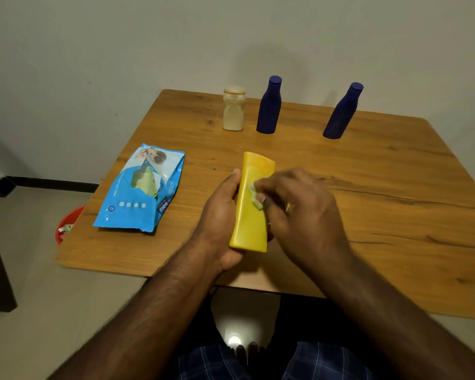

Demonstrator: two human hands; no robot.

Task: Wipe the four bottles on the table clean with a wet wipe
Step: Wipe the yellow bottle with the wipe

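My left hand (220, 215) grips a flat yellow bottle (251, 220) from its left side and underneath, holding it above the near middle of the wooden table (381, 187). My right hand (299, 207) presses a crumpled pale wet wipe (254, 194) against the bottle's front face. Three bottles stand upright at the far edge: a cream one with a round cap (233, 108), a dark blue one (269, 105) beside it, and a second dark blue one (342, 112) further right.
A blue pack of wet wipes (140, 190) lies on the table's left part. A red bowl (67, 223) sits on the floor past the left edge. A wall stands close behind the table. My legs are under the near edge.
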